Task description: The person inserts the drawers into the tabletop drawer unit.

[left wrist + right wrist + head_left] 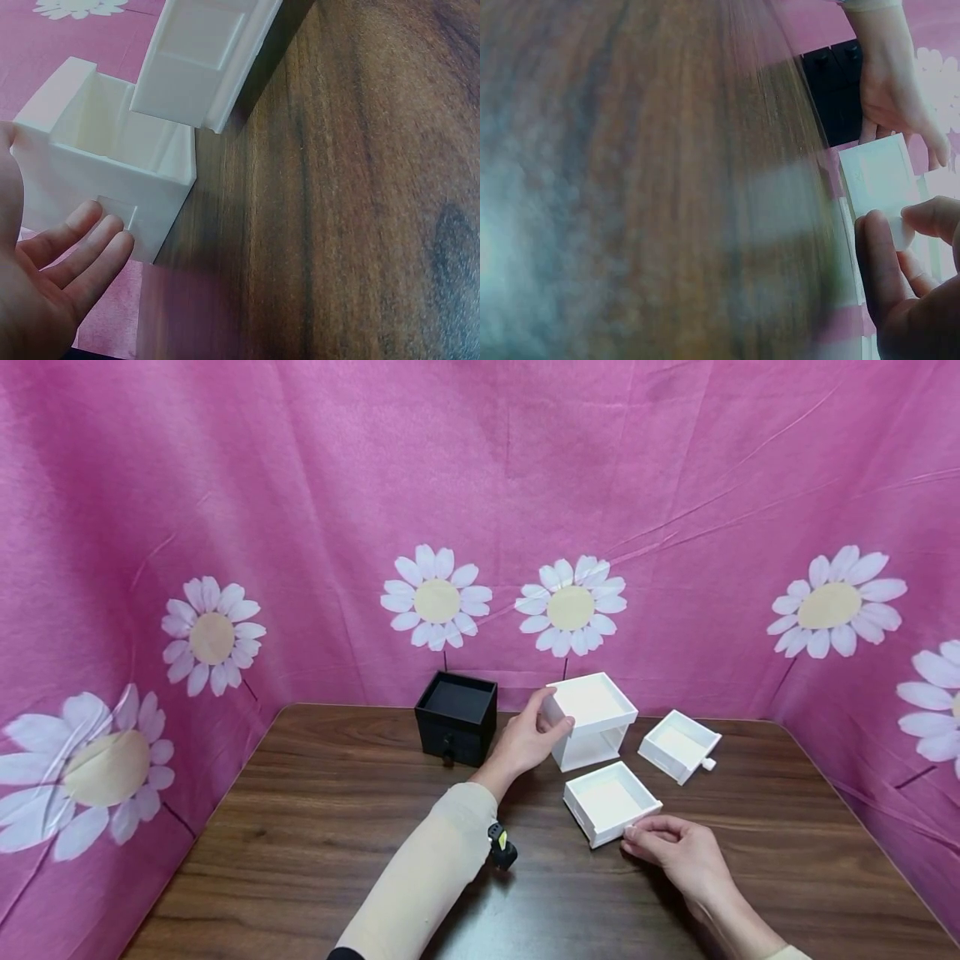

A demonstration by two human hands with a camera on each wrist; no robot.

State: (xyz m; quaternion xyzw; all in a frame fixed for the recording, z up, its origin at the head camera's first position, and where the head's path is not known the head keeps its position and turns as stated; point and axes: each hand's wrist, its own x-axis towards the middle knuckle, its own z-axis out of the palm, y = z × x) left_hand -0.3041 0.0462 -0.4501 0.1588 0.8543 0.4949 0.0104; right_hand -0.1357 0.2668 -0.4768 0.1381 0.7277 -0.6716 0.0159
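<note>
head view: left hand [523, 739] touches the white casing [600, 718] at its 9 o'clock side; grip spread, fingers laid against the wall rather than wrapped round it. right hand [688, 862] pinches the knob [903, 234] of the white drawer [611, 802]; grip nearly closed, thumb and fingers on either side. drawer sits just beside the casing, between 5 and 6 o'clock of it. second white drawer [680, 746] rests on the worktop [337, 810] near 3 o'clock; black box [459, 720] at 9 o'clock, near the left hand.
</note>
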